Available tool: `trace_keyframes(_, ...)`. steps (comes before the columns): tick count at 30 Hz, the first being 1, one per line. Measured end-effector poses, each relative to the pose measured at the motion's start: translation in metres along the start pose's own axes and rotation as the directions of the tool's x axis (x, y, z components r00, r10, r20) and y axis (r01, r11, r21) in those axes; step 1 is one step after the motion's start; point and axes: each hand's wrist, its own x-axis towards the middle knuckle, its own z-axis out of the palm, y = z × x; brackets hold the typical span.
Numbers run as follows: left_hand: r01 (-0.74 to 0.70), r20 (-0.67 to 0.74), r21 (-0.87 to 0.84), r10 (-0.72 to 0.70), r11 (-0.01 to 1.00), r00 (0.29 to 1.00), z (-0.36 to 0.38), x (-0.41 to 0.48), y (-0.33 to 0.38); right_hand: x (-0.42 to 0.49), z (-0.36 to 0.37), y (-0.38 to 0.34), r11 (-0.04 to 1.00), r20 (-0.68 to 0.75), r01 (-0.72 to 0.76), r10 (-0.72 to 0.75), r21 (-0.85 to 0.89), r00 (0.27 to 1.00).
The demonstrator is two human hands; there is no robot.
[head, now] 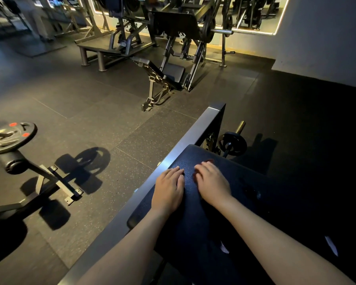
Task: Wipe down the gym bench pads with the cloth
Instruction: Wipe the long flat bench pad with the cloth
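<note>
A dark padded bench pad [195, 214] runs from the lower right up to the middle of the head view. My left hand [168, 189] lies palm down on its upper part, fingers fairly straight. Just to the right, my right hand [212, 183] also rests palm down on the pad, fingers slightly bent. I see no cloth under or near either hand; the pad's right side is in deep shadow.
A grey steel frame bar [185, 145] borders the pad's left edge. A small weight plate on a bar [232, 144] sits beyond the pad. A plate-loaded machine [10, 138] stands left, and an adjustable bench [162, 73] further back.
</note>
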Motion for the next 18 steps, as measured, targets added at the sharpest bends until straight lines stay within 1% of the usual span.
trace_keyframes(2, 0.013, -0.008, -0.003, -0.013, 1.0, 1.0, 0.0, 0.0, 0.001, -0.001, 0.001, -0.004, 0.996, -0.05, -0.083, 0.082, -0.022, 0.995)
trace_keyframes(3, 0.014, -0.012, -0.011, -0.015, 1.0, 1.0, 0.0, -0.001, 0.003, -0.006, 0.006, -0.012, 0.996, -0.053, -0.079, 0.077, -0.033, 0.996)
trace_keyframes(4, 0.001, -0.01, -0.017, -0.002, 1.0, 1.0, 0.0, -0.001, 0.004, -0.012, 0.013, -0.021, 0.999, -0.044, -0.036, 0.035, -0.035, 0.998)
trace_keyframes(6, -0.068, 0.003, -0.001, 0.068, 0.998, 0.998, 0.0, -0.002, 0.004, -0.027, 0.021, -0.032, 0.995, -0.017, 0.097, -0.097, -0.013, 0.995)
trace_keyframes(7, -0.07, 0.003, 0.003, 0.07, 0.998, 0.998, -0.001, -0.002, 0.004, -0.029, 0.019, -0.031, 0.989, 0.005, 0.147, -0.147, -0.001, 0.989)
trace_keyframes(9, -0.036, -0.01, 0.014, 0.036, 0.999, 0.999, -0.004, -0.002, 0.005, -0.018, 0.012, -0.016, 0.984, 0.022, 0.178, -0.177, -0.022, 0.984)
trace_keyframes(10, -0.026, -0.02, 0.02, 0.026, 0.999, 0.999, -0.003, -0.002, 0.004, -0.009, 0.008, -0.007, 0.988, 0.009, 0.146, -0.146, -0.043, 0.989)
trace_keyframes(11, -0.017, -0.028, 0.022, 0.017, 1.0, 0.999, -0.003, -0.002, 0.005, -0.001, 0.005, 0.003, 0.996, -0.006, 0.076, -0.076, -0.052, 0.997)
trace_keyframes(13, -0.011, -0.034, 0.043, 0.012, 0.999, 0.999, -0.001, -0.002, 0.004, 0.008, 0.001, 0.01, 0.998, -0.04, -0.063, 0.062, -0.024, 0.997)
trace_keyframes(14, -0.008, -0.037, 0.048, 0.009, 0.999, 0.999, 0.0, -0.001, 0.002, 0.007, 0.002, 0.005, 0.996, -0.04, -0.087, 0.087, -0.007, 0.995)
trace_keyframes(15, -0.004, -0.042, 0.051, 0.006, 0.999, 0.999, 0.002, 0.0, 0.0, 0.003, 0.005, -0.004, 0.998, -0.03, -0.063, 0.063, -0.001, 0.998)
trace_keyframes(18, 0.03, -0.038, 0.058, -0.028, 0.998, 0.999, 0.005, 0.003, 0.001, -0.013, 0.014, -0.024, 0.988, 0.015, 0.149, -0.149, 0.036, 0.989)
